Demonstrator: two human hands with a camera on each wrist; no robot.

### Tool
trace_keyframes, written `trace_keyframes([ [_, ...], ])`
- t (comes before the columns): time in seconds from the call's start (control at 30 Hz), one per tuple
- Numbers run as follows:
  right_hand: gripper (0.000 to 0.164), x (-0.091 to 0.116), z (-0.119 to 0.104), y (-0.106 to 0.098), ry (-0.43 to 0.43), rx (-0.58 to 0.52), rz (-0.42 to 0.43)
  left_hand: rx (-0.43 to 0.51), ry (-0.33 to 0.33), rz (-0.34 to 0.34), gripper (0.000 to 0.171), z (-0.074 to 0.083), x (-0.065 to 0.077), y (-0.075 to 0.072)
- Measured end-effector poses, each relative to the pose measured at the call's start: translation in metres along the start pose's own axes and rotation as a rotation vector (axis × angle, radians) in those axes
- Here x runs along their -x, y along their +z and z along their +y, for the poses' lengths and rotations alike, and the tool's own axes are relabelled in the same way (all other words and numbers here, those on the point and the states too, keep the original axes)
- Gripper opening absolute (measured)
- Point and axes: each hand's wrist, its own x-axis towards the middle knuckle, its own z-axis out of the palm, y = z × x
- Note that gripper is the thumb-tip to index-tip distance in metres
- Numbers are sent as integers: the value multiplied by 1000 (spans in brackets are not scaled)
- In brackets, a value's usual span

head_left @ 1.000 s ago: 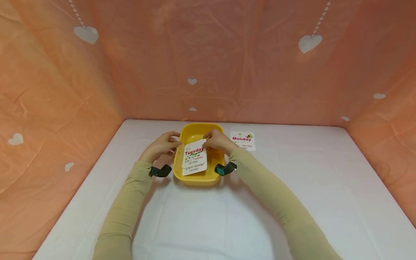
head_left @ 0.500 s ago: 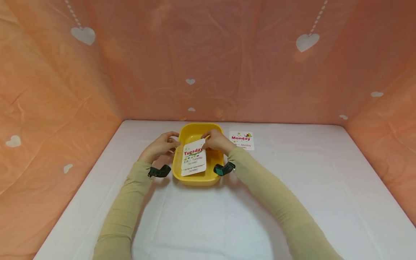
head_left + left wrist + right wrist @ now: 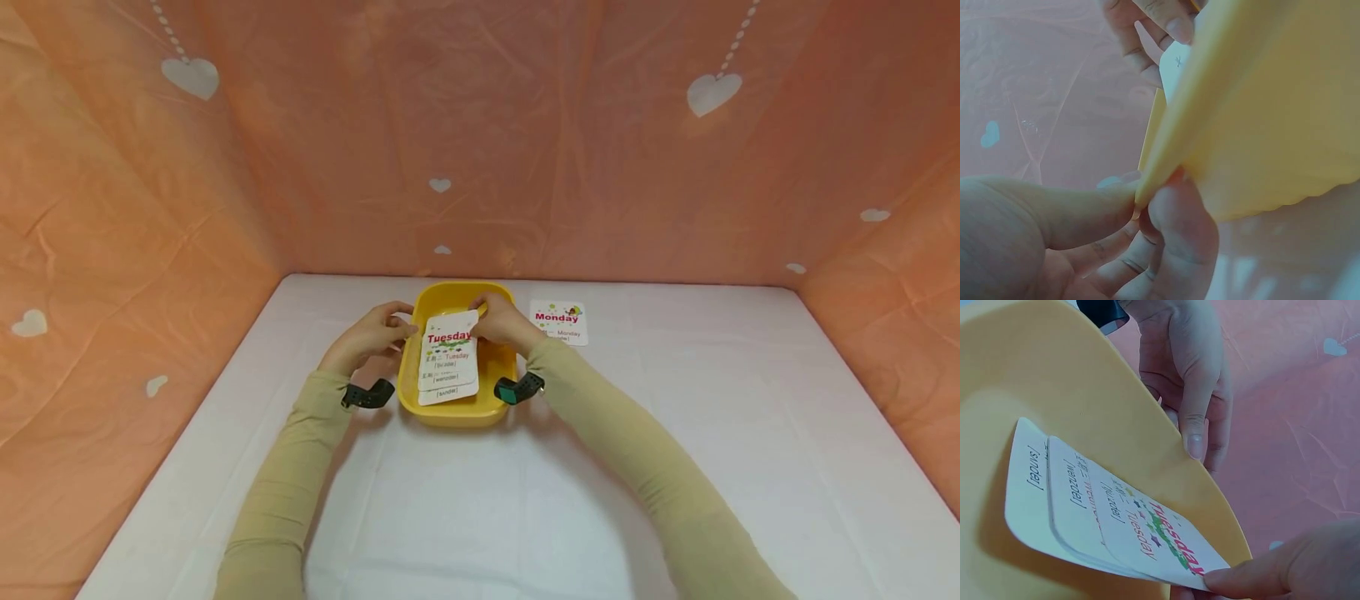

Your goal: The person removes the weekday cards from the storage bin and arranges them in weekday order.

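My left hand [image 3: 367, 340] pinches the left rim of a yellow plastic basket [image 3: 450, 419], thumb on one side and fingers on the other in the left wrist view. Inside it, fanned flashcards overlap. On top lies a white Tuesday card [image 3: 447, 337] with red lettering, its right edge between the thumb and fingers of my right hand [image 3: 510, 325]. Below it, a Wednesday card [image 3: 1072, 487] and a card marked "sandei" [image 3: 1025, 481] show only their lower parts. The right wrist view has the cards tilted over the basket floor, their near ends raised.
A Monday card [image 3: 558, 317] lies face up on the white-covered table [image 3: 465, 508], just right of the basket and partly behind the right wrist. Orange cloth [image 3: 525, 150] with white hearts walls the back and both sides.
The Tuesday card has slid away from me along the stack with my right fingers, uncovering part of the Wednesday card beneath. My left hand stays on the basket rim.
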Motion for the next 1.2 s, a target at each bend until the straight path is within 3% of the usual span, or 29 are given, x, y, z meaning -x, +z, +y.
trace_keyframes([
  [0.97,46,1,2,-10,-98,110,84,-35,-11,8,46,2,-1,1],
  [1.2,42,-2,6,-14,-86,28,74,-22,-15,7,47,-3,-5,1],
])
